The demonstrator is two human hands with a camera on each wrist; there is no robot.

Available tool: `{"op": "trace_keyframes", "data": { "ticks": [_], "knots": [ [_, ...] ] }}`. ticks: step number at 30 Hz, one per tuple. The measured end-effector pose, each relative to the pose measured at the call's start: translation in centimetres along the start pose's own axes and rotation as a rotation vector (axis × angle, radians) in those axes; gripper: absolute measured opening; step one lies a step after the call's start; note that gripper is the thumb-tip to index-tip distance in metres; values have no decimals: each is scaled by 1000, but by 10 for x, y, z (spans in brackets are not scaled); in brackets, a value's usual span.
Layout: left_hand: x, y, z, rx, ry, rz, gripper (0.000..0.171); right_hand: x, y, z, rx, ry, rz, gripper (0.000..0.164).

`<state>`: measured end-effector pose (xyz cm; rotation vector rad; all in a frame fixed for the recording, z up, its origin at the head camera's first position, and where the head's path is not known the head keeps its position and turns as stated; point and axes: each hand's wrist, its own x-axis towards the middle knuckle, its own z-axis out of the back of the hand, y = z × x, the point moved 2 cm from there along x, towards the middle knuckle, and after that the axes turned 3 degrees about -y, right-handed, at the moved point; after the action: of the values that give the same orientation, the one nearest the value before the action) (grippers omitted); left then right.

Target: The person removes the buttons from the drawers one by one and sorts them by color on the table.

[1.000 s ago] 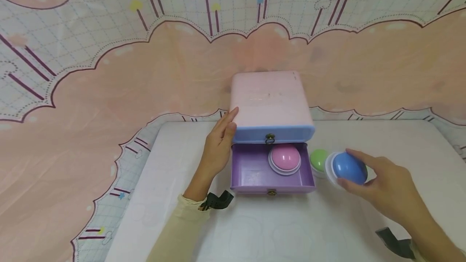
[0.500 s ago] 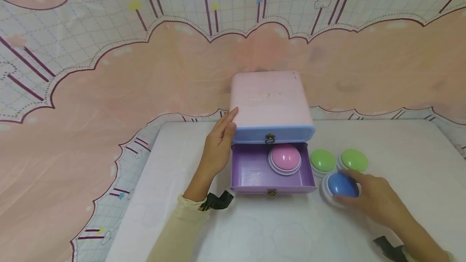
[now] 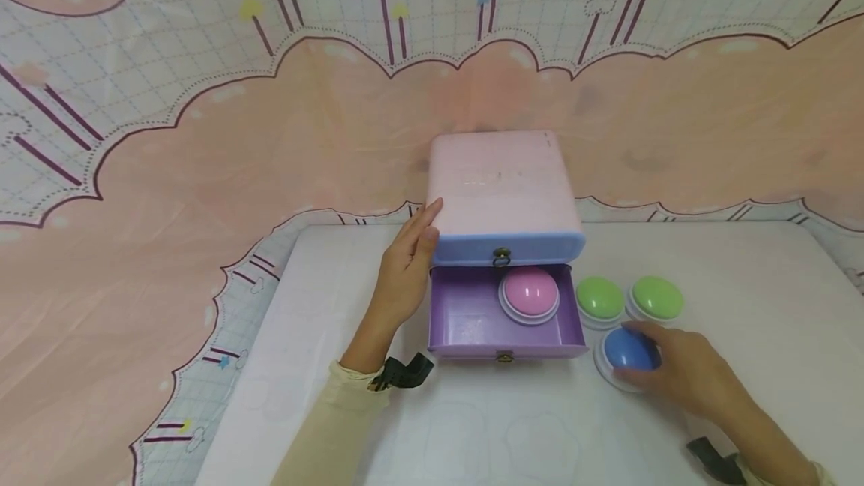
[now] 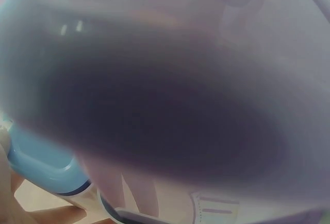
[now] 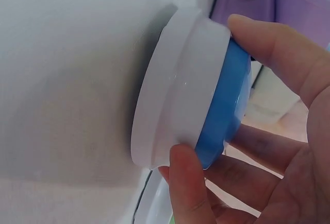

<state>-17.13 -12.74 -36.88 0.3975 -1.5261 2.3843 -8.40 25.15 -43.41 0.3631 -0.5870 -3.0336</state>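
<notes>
My right hand (image 3: 695, 370) grips a blue dome push button (image 3: 629, 349) with a white base, thumb and fingers around its rim. In the right wrist view the blue button (image 5: 185, 90) sits at the white tabletop, its base against or very close to the surface. My left hand (image 3: 405, 268) rests along the left side of a small drawer box (image 3: 499, 186) with a pink top, fingers straight. The box's lower purple drawer (image 3: 466, 321) is pulled out, with a pink push button (image 3: 529, 292) inside at its right. A dark blurred surface fills most of the left wrist view.
Two green push buttons, a nearer-to-box one (image 3: 601, 297) and one further right (image 3: 656, 297), stand behind the blue one. The blue upper drawer (image 3: 509, 248) is closed. A patterned cloth (image 3: 337, 126) hangs behind the white table (image 3: 472, 426).
My right hand has brought the blue button down and toward me, from in front of the green buttons to the tabletop, uncovering both of them. The left hand and box stay put.
</notes>
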Motion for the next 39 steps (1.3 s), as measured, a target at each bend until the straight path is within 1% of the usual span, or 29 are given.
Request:
{"op": "trace_keyframes", "data": {
  "ticks": [6, 13, 17, 25, 36, 39],
  "knots": [
    [0, -1, 0, -6, 0, 6, 46, 1, 3, -1, 10, -39, 36, 90],
    [1, -2, 0, -6, -3, -1, 47, 0, 6, 0, 3, -58, 36, 91],
    [1, -2, 0, -12, -6, -4, 46, 0, 10, 1, 7, -71, 52, 88],
    [0, -2, 0, -6, -1, 8, 46, -1, 9, -2, 9, -40, 29, 94],
    [-1, -3, 0, -2, -4, 9, 46, 0, 8, -2, 4, -14, 30, 97],
    [0, -2, 0, 0, -4, 9, 46, 1, 8, 1, -1, 11, -6, 100]
  ]
}}
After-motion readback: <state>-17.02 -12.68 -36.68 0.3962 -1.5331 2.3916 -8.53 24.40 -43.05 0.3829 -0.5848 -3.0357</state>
